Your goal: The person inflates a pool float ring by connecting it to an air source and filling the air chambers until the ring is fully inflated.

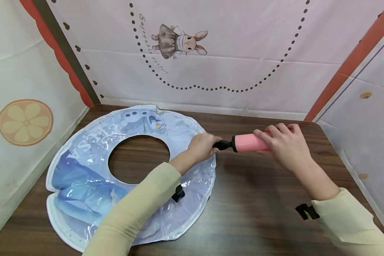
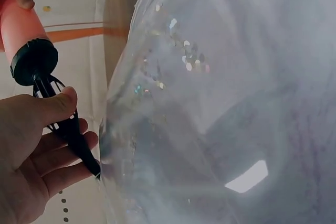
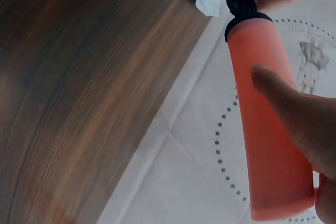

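Note:
A pink hand pump with a black tapered nozzle is held level above the table. My left hand pinches the nozzle between thumb and fingers. In the left wrist view the nozzle's tip meets the edge of a clear-and-blue swim ring; whether it sits inside a valve cannot be told. My right hand grips the pump's pink barrel, thumb along its side. The swim ring, printed with a snowman and letters, lies flat on the table with wrinkles and a notch on its left side.
The brown wooden table runs back to a pale printed cloth wall with a rabbit picture. Cloth sides stand at left and right, the left one bearing an orange-slice print.

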`<state>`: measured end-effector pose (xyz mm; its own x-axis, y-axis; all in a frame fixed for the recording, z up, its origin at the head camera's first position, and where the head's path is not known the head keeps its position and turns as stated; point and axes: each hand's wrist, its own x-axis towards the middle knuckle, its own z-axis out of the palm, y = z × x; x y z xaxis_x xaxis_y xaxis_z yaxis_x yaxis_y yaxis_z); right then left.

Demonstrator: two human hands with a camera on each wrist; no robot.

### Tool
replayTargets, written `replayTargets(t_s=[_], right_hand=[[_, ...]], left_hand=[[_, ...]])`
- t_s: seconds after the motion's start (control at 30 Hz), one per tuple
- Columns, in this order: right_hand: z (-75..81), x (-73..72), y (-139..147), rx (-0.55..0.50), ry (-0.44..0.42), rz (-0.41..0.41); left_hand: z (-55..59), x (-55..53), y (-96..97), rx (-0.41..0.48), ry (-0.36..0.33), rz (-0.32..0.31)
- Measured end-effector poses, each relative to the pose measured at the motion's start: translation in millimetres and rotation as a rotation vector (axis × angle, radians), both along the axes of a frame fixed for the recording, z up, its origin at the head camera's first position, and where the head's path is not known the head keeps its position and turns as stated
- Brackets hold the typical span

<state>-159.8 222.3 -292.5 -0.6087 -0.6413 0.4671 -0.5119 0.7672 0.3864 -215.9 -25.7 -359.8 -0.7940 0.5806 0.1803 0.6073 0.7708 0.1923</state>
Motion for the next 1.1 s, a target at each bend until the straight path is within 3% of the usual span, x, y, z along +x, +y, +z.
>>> replayTargets(t_s=[0.33,0.57,0.67,0.83,1.1], right_hand=[[13.6,15.4,45,-0.080,-0.080,-0.070],[30.1,29.9,81,-0.101,-0.105,-0.204],[29.6,28.8,76,-0.097,-0.091,-0.173],[16.0,17.6,41,-0.048,-0.054,-0.062],[-3.3,6.4,4,-0.023,-0.018,-0.038]], left_hand=[[4.6,-2.0,0.1,-0.026,0.015,0.014],[5.3,-3.0,-2.6,-0.019,0.015,0.018],[4.7,-1.5,-2.6,-0.028,0.014,0.015],[4.3,2.4,-0.5,-0.043,0.036,-0.011],[4.3,4.3,0.6,-0.023,0.061,-0.011]])
